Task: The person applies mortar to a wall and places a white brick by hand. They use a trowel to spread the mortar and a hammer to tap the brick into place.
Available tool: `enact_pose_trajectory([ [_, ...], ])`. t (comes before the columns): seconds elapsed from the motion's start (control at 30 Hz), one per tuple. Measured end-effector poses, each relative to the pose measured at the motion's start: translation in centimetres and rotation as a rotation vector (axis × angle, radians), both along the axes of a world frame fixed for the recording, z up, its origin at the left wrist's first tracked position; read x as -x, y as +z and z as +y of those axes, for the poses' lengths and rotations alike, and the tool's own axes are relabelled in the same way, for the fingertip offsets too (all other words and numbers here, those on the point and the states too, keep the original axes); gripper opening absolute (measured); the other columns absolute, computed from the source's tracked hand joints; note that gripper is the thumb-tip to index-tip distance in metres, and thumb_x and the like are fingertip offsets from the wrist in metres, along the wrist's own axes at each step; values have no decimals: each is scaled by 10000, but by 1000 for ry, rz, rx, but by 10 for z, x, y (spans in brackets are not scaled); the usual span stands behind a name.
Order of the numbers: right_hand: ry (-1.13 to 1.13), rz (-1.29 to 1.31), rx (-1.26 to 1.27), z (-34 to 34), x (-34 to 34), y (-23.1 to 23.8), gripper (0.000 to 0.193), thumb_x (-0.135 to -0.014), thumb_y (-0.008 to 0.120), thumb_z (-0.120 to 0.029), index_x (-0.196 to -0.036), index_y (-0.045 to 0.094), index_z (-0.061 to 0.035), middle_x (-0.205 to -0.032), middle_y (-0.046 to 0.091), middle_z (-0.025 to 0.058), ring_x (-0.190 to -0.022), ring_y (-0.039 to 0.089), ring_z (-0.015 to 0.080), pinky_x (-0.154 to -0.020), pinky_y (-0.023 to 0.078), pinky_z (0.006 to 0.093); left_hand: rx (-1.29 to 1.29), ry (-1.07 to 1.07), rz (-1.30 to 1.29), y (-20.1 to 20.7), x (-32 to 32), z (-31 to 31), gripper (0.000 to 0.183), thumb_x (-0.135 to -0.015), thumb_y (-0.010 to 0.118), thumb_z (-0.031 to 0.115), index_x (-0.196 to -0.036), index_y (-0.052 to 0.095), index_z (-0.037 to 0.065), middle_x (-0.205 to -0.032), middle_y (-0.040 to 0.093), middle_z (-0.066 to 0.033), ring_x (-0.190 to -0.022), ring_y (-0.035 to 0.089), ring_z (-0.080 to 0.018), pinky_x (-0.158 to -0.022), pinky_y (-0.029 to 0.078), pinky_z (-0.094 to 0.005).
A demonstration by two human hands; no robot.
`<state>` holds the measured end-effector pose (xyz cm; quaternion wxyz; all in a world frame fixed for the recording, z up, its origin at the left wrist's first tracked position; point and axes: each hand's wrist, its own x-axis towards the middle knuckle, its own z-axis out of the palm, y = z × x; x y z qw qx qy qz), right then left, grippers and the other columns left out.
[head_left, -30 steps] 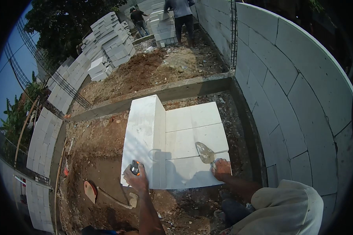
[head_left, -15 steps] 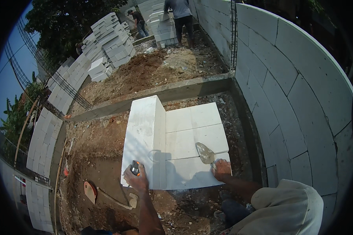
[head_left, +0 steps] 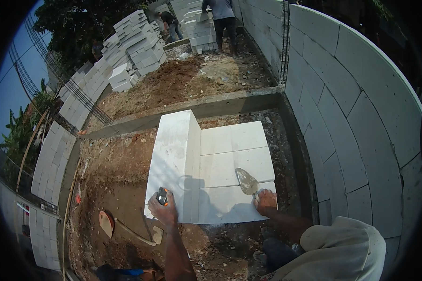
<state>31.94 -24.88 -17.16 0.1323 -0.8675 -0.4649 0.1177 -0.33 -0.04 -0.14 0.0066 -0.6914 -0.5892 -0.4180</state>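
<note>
My left hand (head_left: 163,211) is closed around a black and orange tape measure (head_left: 162,196), resting on the near end of a tall white block (head_left: 169,150). A stack of white blocks (head_left: 237,161) sits lower to the right of it, thin joints showing on its top. Over the near right corner of that stack, my right hand (head_left: 266,203) grips a pointed trowel (head_left: 246,181). The trowel's mortar-stained blade lies over the block top, pointing away to the left. Its handle is mostly hidden in my fingers. Shadows fall across the near blocks.
An orange-edged pointed piece (head_left: 106,223) and a long-handled tool (head_left: 137,237) lie on the dirt at left. A block wall (head_left: 347,117) runs along the right. Beyond a concrete beam (head_left: 211,104) stand block piles (head_left: 138,44) and a person (head_left: 220,18); another bends nearby.
The view has shifted slightly, so the scene sits a little differently. Both hands keep their grips and stay at nearly the same places on the blocks.
</note>
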Motion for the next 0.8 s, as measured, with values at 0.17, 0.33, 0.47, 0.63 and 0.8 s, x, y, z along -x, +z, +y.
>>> enact_pose_trajectory([
  [0.17,1,-32,-13,-2,-2,-2,474,-924,687,-413,-1244,666,-64,-1291,610,132,-1266,543,326,-1059,396,529,-5,21,-8,0,-7,4,524,-879,840,387,-1222,646,41,-1182,661,-181,-1113,598,-427,-948,479,-571],
  [0.33,0,-56,-31,-2,0,-4,480,-923,675,-409,-1236,678,-46,-1274,619,144,-1238,555,328,-1042,408,526,38,25,-26,4,-4,0,539,-866,845,402,-1232,642,64,-1221,645,-165,-1150,590,-415,-969,464,-572],
  [0.47,-1,-63,-8,-1,-1,-7,466,-921,683,-404,-1220,686,-47,-1270,620,146,-1238,554,328,-1037,410,525,41,19,-21,5,-4,-1,543,-867,844,409,-1240,639,73,-1225,644,-159,-1155,587,-411,-971,462,-569],
  [0.63,1,-19,45,0,-4,-6,491,-922,700,-410,-1257,670,-53,-1297,609,138,-1244,550,328,-1043,401,536,30,21,-22,1,-5,1,543,-862,850,407,-1234,642,70,-1218,646,-159,-1149,586,-407,-972,463,-567],
  [0.8,-17,-43,11,-3,-5,-19,472,-920,710,-419,-1227,661,-64,-1266,591,137,-1238,549,327,-1049,397,539,-5,-6,-23,-3,-6,4,547,-869,850,403,-1234,645,51,-1189,655,-167,-1132,593,-403,-973,465,-563],
])
